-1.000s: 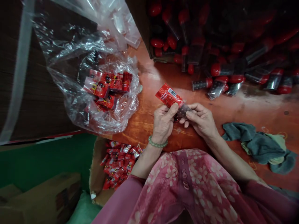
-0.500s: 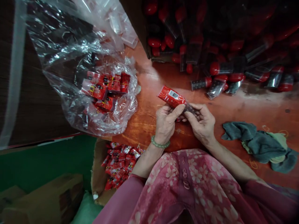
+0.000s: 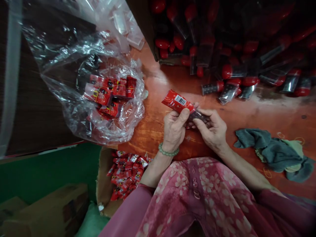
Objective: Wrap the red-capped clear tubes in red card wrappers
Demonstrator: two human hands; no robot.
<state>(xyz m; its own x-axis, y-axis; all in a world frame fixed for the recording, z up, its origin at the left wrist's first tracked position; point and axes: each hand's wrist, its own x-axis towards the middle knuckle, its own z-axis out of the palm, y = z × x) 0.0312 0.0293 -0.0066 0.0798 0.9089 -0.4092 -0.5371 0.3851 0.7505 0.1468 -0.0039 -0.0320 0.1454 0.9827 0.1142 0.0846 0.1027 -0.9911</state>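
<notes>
Hands both closed and working together, left hand (image 3: 174, 131) pinching a red printed wrapper (image 3: 177, 102) between thumb and fingers, right hand (image 3: 212, 130) gripping a clear tube of dark contents (image 3: 199, 116) at the wrapper's open end. Wrapper and tube held together in the air, just above the orange-red counter (image 3: 247, 113), close in front of a pink floral garment (image 3: 197, 194). Barcode on the wrapper facing up; how far the tube sits inside, hard to tell.

On the counter, left of the hands, a crumpled clear plastic bag (image 3: 128, 125) holding a bunch of red packets (image 3: 108, 90). Below the counter's edge, an open cardboard box (image 3: 102, 177) with more red packets (image 3: 125, 174). Across the top right, a large heap of red-capped tubes (image 3: 229, 72), apparently unwrapped, with one lying apart near the hands (image 3: 209, 88). So, by the look of it, a fair number packed, with many more unwrapped. Off to the right, a crumpled grey-green rag (image 3: 274, 154).
</notes>
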